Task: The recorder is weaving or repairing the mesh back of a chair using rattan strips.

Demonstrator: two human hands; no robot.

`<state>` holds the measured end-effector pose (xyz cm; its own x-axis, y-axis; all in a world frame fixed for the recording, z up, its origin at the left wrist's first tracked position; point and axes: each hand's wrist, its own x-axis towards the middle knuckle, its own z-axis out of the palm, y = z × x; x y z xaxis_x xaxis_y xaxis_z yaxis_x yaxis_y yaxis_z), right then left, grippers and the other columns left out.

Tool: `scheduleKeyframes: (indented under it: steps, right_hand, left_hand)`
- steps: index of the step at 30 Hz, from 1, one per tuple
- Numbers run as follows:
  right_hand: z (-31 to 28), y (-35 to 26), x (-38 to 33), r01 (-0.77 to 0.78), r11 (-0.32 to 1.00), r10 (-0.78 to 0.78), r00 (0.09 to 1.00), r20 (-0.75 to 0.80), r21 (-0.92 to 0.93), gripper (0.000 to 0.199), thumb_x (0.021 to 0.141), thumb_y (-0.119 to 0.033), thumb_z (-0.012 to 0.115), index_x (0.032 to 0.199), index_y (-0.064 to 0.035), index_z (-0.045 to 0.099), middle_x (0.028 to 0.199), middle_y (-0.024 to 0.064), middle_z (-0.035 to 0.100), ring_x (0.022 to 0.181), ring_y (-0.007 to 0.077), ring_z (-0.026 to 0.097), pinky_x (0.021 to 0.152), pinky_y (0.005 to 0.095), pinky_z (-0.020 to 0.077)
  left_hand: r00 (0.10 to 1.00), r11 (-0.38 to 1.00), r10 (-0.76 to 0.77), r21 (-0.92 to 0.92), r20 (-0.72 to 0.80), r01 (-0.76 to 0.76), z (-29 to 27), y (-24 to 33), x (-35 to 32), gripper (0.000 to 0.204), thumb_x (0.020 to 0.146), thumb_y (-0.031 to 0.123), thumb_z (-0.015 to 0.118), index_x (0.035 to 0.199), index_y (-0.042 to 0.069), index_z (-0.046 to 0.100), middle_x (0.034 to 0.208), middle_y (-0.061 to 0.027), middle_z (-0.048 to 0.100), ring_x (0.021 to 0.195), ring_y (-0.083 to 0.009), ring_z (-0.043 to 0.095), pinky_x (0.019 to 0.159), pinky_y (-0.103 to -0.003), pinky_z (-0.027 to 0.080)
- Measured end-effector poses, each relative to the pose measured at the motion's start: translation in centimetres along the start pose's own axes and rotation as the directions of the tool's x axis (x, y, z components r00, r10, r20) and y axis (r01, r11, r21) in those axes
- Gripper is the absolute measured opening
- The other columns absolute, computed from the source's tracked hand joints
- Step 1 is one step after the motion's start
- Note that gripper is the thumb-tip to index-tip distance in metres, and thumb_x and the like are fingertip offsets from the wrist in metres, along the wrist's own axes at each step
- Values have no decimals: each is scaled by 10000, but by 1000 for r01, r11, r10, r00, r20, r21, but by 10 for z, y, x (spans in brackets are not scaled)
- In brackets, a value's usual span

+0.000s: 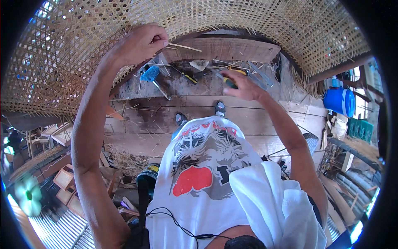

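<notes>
My left hand (145, 41) is closed at the edge of the woven cane webbing (83, 50), thumb and fingers pinched together. Pale cane strips (186, 47) stick out to the right from its fingertips. Lower and to the right, my right hand (243, 86) is wrapped round a hand tool with a dark and yellow handle (229, 82). Motion blurs this hand, and the tool's exact kind is unclear. A wooden board (236, 49) stands inside the curve of the webbing, beyond both hands.
A blue-headed hammer-like tool (150, 74) and a yellow-and-black tool (190, 78) lie on the wooden planks (137, 143). Cane scraps are scattered about. A blue cooler (338, 102) and a green crate (360, 129) stand at right. A fan (28, 194) is at left.
</notes>
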<state>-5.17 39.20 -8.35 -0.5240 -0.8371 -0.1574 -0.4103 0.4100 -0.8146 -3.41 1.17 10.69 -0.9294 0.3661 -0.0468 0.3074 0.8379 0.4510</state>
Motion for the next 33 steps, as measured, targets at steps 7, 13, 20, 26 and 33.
scheduleKeyframes:
  steps: [7,13,20,26,33]
  right_hand:
    - [10,-74,23,-37,842,7,998,58,538,744,948,-215,697,1587,-98,335,1183,-16,542,1089,95,508,1025,300,422]
    - [3,-76,27,-57,840,42,998,41,540,826,929,-393,707,1602,-110,321,1310,120,555,1223,211,528,1098,376,417]
    - [7,-72,23,-126,811,123,991,44,572,709,925,-355,745,1507,-72,456,1286,67,560,1171,164,534,1040,328,426]
    - [15,-27,-14,-120,942,145,988,-58,314,659,904,-355,755,1447,-65,517,1300,100,583,1213,226,559,1043,347,438]
    - [69,35,-11,-235,855,172,970,-175,-463,761,848,-508,750,1468,-137,509,1413,240,519,1321,419,491,1143,550,364]
  left_hand:
    - [1000,999,22,43,-11,-21,1,2,0,191,954,171,677,996,-14,699,897,-124,654,827,-234,635,761,-363,501]
    - [1000,998,15,62,-10,-14,3,2,0,175,955,150,666,989,-19,693,883,-119,644,824,-241,633,759,-372,496]
    - [1000,995,9,100,23,-11,3,0,0,150,949,134,655,970,-11,688,892,-120,639,831,-254,625,778,-383,492]
    - [997,994,-43,98,62,37,3,3,-3,151,950,149,650,958,3,687,903,-129,644,839,-266,632,776,-402,492]
    - [995,994,-23,108,99,12,13,6,3,148,953,154,646,980,15,688,935,-138,651,854,-304,640,773,-417,494]
